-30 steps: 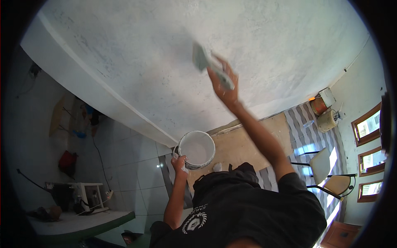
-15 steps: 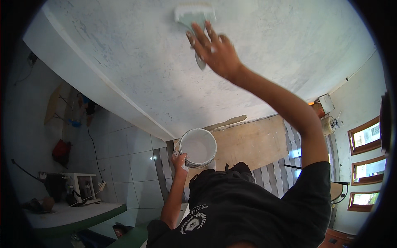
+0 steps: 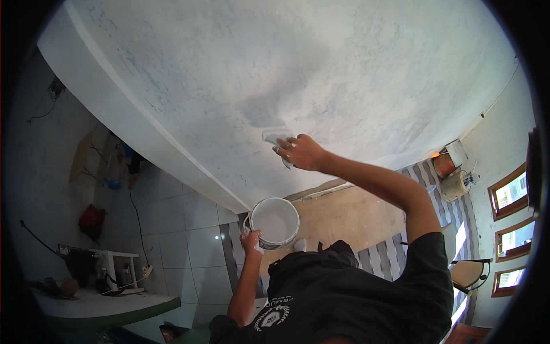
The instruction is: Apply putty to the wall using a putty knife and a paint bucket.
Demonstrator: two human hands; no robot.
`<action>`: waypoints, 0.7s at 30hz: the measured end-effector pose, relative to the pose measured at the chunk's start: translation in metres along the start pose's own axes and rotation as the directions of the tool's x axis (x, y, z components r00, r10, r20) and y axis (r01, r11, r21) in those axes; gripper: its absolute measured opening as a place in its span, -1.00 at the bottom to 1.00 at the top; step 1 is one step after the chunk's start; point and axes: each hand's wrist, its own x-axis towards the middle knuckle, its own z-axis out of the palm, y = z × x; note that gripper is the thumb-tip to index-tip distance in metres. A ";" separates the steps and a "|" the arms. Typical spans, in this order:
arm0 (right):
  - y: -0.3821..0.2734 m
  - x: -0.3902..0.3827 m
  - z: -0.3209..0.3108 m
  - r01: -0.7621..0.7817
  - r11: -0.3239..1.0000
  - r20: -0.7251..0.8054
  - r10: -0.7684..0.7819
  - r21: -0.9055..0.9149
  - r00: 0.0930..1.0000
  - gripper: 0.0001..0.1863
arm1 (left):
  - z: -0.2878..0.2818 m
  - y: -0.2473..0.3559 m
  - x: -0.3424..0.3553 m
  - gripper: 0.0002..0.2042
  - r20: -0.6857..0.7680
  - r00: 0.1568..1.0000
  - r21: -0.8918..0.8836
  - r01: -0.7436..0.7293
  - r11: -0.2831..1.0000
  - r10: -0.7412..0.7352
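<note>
Nearest the camera, the left hand (image 3: 251, 239) has its grip clamped on the rim of a white bucket (image 3: 275, 222), fingers curled over the near-left edge; the bucket sits upright below the chest line, mouth open toward the camera, pale filler showing inside. The bucket serves as the landmark here.

Up and slightly right of the bucket, well apart from it, the right hand (image 3: 302, 152) is raised on an extended arm, its grip closed on a flat scraper (image 3: 277, 142). The scraper blade lies against the ceiling (image 3: 321, 69), just left of the knuckles, so the tool points away from the hand toward the left. Its long axis runs roughly from lower right to upper left. A darker damp patch (image 3: 269, 109) sits directly beyond the blade, farther from the bucket.

Only the right hand is near the scraper; the left stays 1 arm's reach lower.
</note>
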 end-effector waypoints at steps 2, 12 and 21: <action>0.023 0.023 -0.028 0.080 0.987 0.281 -0.116 0.136 0.953 -0.65 | 0.002 0.000 0.001 -0.68 -0.047 0.999 0.052 0.026 0.998 -0.023; 0.122 0.132 -0.193 0.159 0.984 0.068 -0.164 0.084 0.984 -0.77 | 0.005 -0.009 0.009 -0.67 0.020 0.998 -0.045 -0.061 0.997 0.062; 0.133 0.167 -0.353 0.022 1.000 0.104 -0.023 0.005 0.994 -0.83 | 0.009 -0.011 0.010 -0.70 -0.061 0.996 -0.023 -0.066 0.998 0.065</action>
